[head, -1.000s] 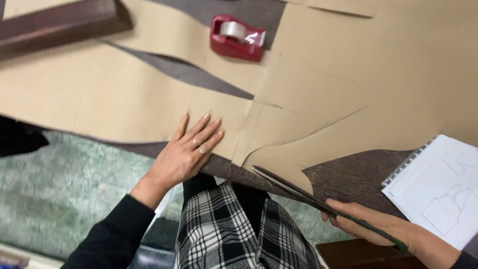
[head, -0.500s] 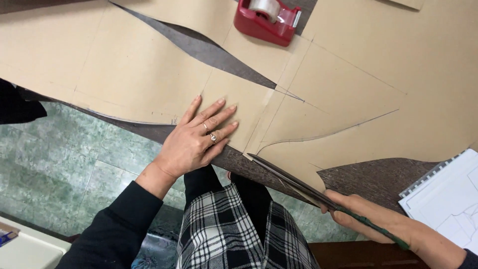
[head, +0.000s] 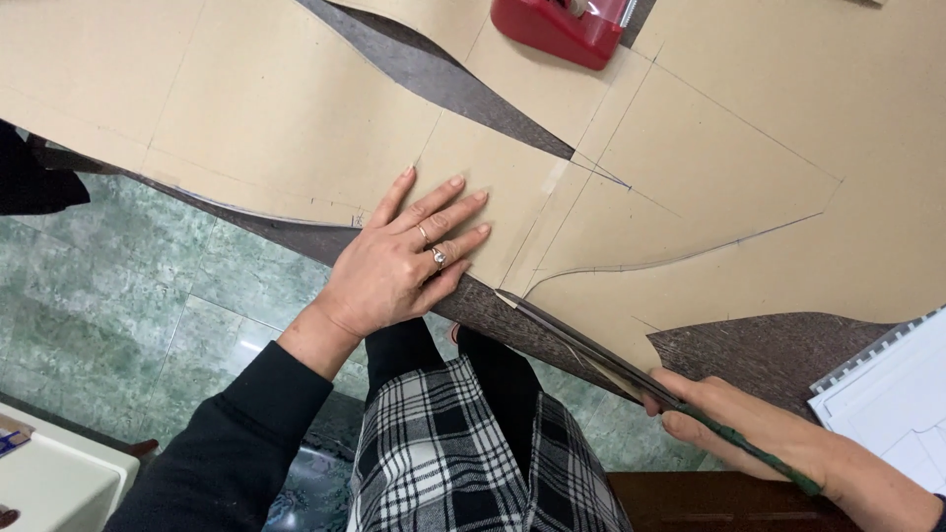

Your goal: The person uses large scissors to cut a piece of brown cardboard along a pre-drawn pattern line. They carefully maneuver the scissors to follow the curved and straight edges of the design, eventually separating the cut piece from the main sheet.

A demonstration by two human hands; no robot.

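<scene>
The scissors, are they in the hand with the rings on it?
No, the scissors are in the right hand; the ringed left hand lies flat on the brown paper.

No packages, labels, signs or screens lie before you on the worktop [head: 759, 345]. The nearest to a package is a pale box-like shape [head: 54, 473] at the lower left corner of your view, standing off the worktop over the green floor [head: 118, 296]; what it is cannot be told, and a small coloured scrap on its top edge is too blurred to tell as a label.
</scene>
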